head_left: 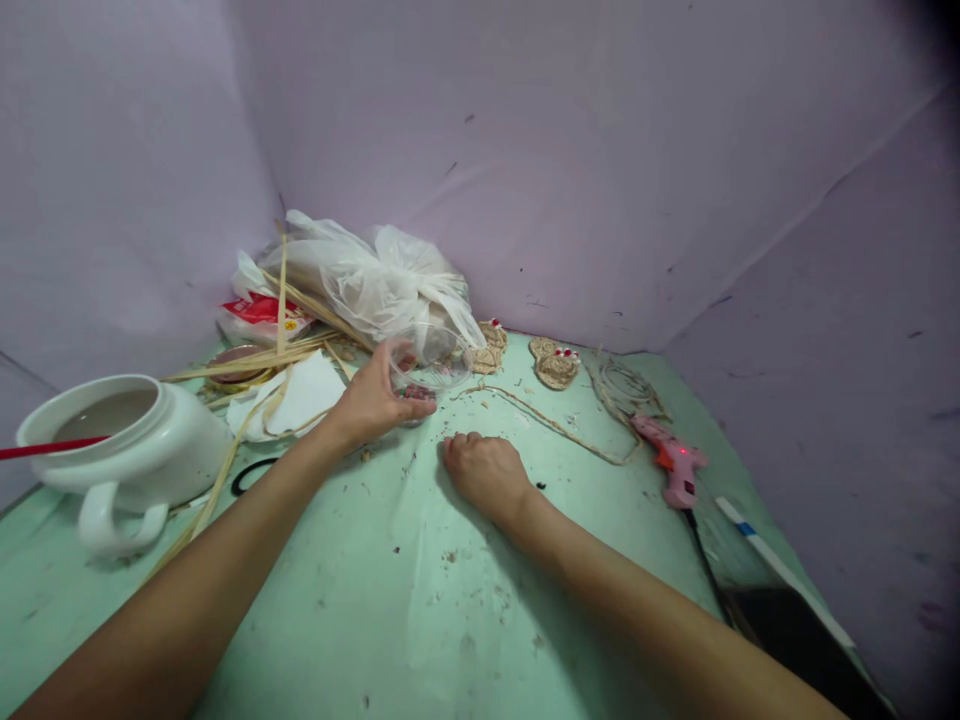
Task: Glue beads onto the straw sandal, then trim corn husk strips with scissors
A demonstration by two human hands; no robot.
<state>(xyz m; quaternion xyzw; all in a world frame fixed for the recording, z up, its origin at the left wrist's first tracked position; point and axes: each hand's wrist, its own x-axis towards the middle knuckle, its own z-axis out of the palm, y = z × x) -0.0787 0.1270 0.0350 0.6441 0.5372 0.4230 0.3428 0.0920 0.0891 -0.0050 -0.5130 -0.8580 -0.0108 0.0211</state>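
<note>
My left hand (pixel 373 403) is wrapped round a small clear plastic cup (pixel 429 368) that stands on the green table (pixel 360 600); small red bits lie in its bottom. My right hand (pixel 484 470) rests knuckles-up on the table just right of the cup, fingers curled under; whether anything is in them is hidden. A length of jute cord (pixel 559 428) runs across the table beyond my right hand.
A white pot (pixel 142 450) with a red stick stands at the left. Plastic bags (pixel 375 280), dried straw strips (pixel 255 360) and white paper lie behind. Two woven jute pieces (pixel 555 365) sit at the back. A pink glue gun (pixel 675 465) lies right.
</note>
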